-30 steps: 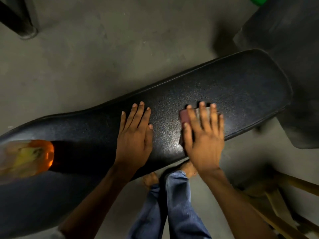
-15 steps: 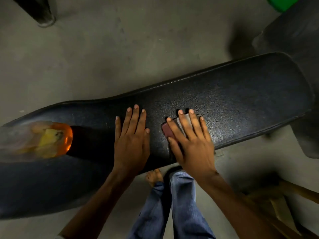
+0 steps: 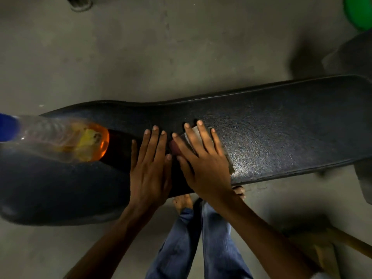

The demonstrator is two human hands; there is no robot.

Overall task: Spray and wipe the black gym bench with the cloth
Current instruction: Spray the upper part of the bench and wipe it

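Since a second ago, the right hand point(image 3: 203, 164) has slid the cloth point(image 3: 193, 135) leftward, now just beside the left hand point(image 3: 150, 168). Both hands lie flat, fingers spread, on the pebbled black gym bench point(image 3: 281, 133). A clear bottle point(image 3: 66, 137) of orange liquid lies on the bench's left part. Bare concrete floor point(image 3: 161, 47) all round.

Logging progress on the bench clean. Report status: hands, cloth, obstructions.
Right hand flat, pressing cloth onto black bench. Left hand flat on bench, empty, beside the right. Spray bottle lying on bench just left of the hands, in the wipe path.
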